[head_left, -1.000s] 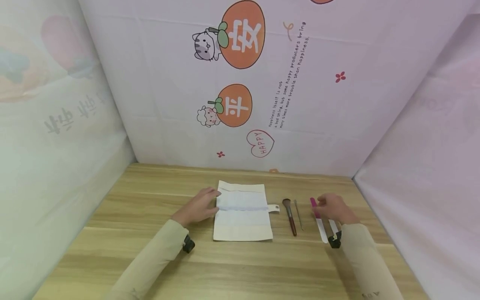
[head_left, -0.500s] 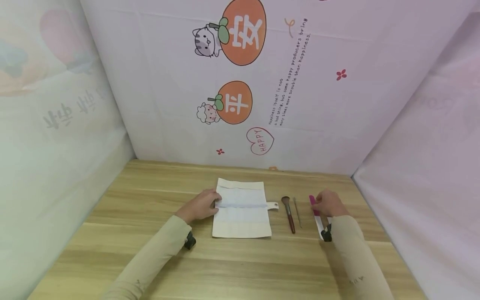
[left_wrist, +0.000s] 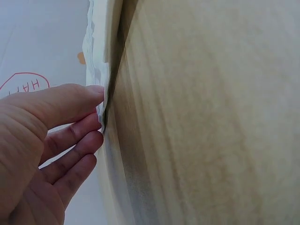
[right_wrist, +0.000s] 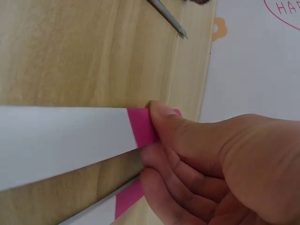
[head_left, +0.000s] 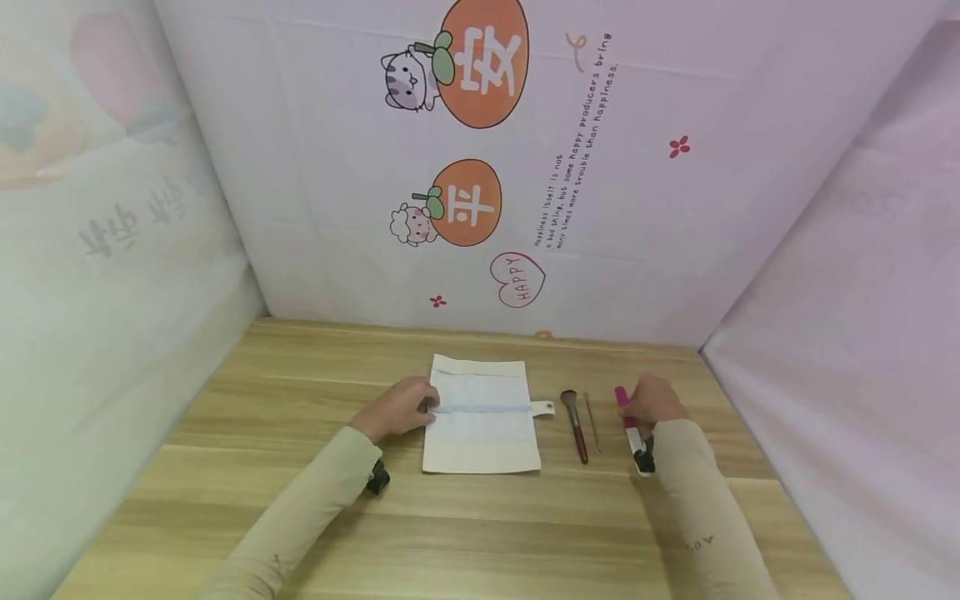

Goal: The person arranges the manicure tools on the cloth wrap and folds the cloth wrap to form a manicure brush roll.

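On the worktop (head_left: 465,533), toward its far edge and about midway between its sides, lies the opened case (head_left: 480,433), the left hand (head_left: 397,408) at its left edge and its strap (head_left: 542,408) pointing right to the brush (head_left: 577,429). Right of the brush come the rod (head_left: 593,423), then, nearer the worktop's right edge, a file (right_wrist: 65,140) in the right hand (head_left: 660,400), with a second file (right_wrist: 127,202) just right of it.

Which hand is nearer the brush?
Right. The right hand is right of the brush, past the metal tool; the left hand is farther, at the left edge of the white pouch.
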A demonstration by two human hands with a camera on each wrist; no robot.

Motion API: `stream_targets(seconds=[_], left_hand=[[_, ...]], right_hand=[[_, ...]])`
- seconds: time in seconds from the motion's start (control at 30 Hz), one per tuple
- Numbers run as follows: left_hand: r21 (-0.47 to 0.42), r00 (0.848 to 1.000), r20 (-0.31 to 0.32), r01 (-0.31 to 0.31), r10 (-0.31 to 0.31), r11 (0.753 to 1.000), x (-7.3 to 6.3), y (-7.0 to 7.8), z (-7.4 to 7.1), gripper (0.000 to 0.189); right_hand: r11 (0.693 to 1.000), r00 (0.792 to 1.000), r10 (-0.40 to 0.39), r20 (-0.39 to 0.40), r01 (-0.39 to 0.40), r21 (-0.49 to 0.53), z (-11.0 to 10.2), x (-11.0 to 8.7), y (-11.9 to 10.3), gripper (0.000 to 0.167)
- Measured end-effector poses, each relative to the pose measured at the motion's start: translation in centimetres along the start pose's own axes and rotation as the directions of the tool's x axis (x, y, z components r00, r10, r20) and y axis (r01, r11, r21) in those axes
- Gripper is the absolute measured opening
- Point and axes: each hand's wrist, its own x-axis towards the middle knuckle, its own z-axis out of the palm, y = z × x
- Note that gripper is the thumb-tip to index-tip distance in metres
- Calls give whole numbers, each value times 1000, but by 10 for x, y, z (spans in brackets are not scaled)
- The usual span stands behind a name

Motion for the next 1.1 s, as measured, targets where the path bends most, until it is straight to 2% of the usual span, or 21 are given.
stream_targets(seconds=[0.17, 0.4, 0.53, 0.63, 0.7, 0.87, 1.1], left_hand=[[-10, 1000, -11, 18, -18, 1000, 0, 0, -1, 9], [-35, 996, 6, 86, -86, 996, 4, 3, -3, 5], [-8, 997, 3, 82, -82, 997, 6, 7, -3, 9], [23, 999, -7, 52, -52, 998, 5, 9, -2, 9], [49, 1000, -17, 26, -26, 998, 5, 9, 0, 8], [86, 999, -46, -14, 18, 996, 6, 4, 6, 12], [79, 999, -44, -7, 10, 997, 8, 5, 4, 11]], right_hand=[[999, 1000, -8, -16, 9, 51, 0, -2, 5, 24], [993, 995, -76, -68, 82, 85, -6, -2, 4, 21], [989, 987, -131, -91, 137, 57, -15, -1, -3, 25], [985, 984, -159, -77, 163, 50, -20, -1, -12, 28], [983, 985, -158, -69, 163, 80, -20, -1, -21, 31], [961, 989, -135, -59, 145, 235, -15, 4, -45, 39], [922, 983, -163, -82, 181, 342, -6, 12, -89, 38]])
